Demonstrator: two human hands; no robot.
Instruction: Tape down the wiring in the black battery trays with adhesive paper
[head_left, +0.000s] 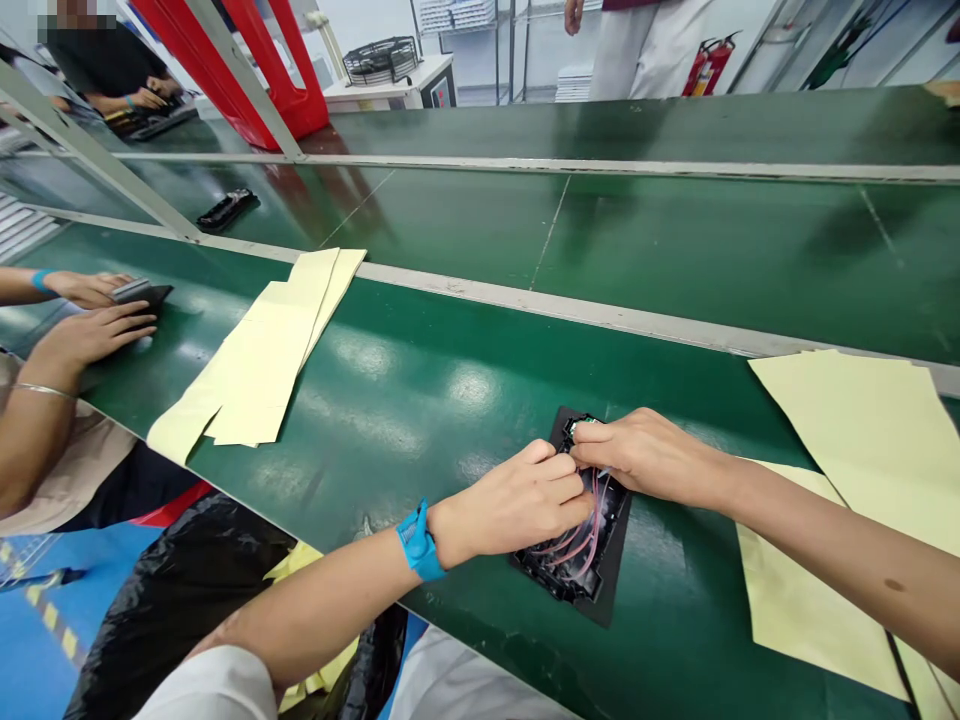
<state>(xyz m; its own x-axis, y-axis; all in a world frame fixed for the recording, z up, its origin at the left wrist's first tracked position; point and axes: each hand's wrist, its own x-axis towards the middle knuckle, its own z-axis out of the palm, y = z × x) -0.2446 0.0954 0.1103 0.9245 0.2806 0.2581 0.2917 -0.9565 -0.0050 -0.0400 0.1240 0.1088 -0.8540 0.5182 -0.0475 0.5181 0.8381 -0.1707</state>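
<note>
Pinching pink wires point(581, 535) — left hand point(517, 500), perhaps right hand point(645, 455).

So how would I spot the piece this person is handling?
Find the long green bench nearest the camera. There the left hand and right hand meet on a flat black housing. Unlike the black unit on the belt behind, it shows pink wires.

Glossy green bench top point(420, 400) — matt yellow paper sheets point(259, 365), black plastic part point(592, 560).

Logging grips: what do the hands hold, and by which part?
Left hand and right hand seemingly pinch the pink wires near the upper end of the black housing.
</note>
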